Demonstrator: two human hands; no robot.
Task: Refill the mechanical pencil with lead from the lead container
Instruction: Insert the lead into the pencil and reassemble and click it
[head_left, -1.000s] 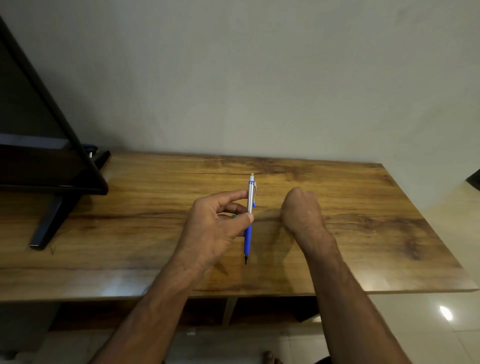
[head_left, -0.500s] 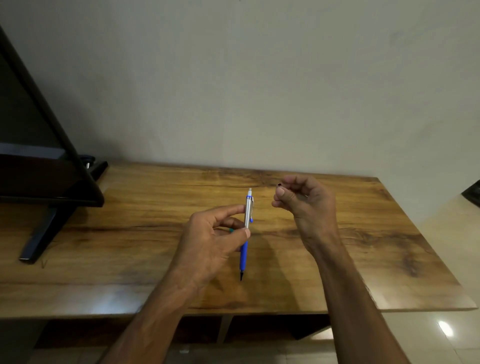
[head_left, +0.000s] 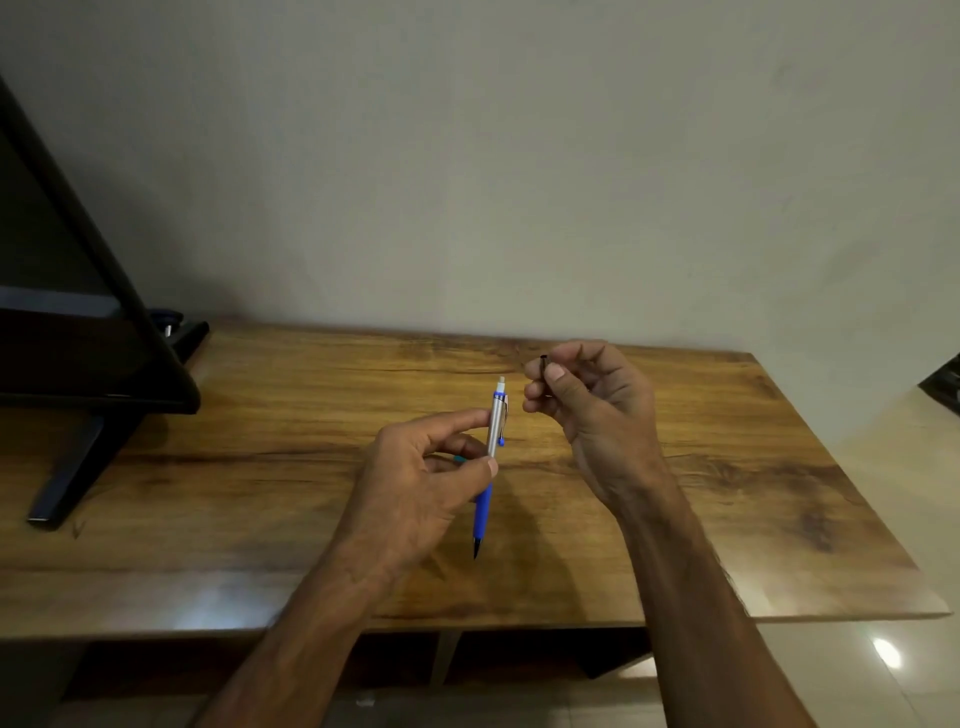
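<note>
My left hand grips the mechanical pencil at its silver barrel. The pencil stands nearly upright above the table, with its blue grip and dark tip pointing down and a white eraser end on top. A small teal piece shows between my left fingers; I cannot tell what it is. My right hand is raised just right of the pencil's top. Its thumb and fingers pinch a small dark piece, mostly hidden, so I cannot tell whether it is the lead container.
The wooden table runs along a plain wall. A black screen stands at the far left on a dark foot. The table's front edge is close below my forearms, with tiled floor to the right.
My right hand has lifted off the table, turned palm-up and now pinches the small dark piece beside the pencil's top. The left hand still holds the pencil the same way.
</note>
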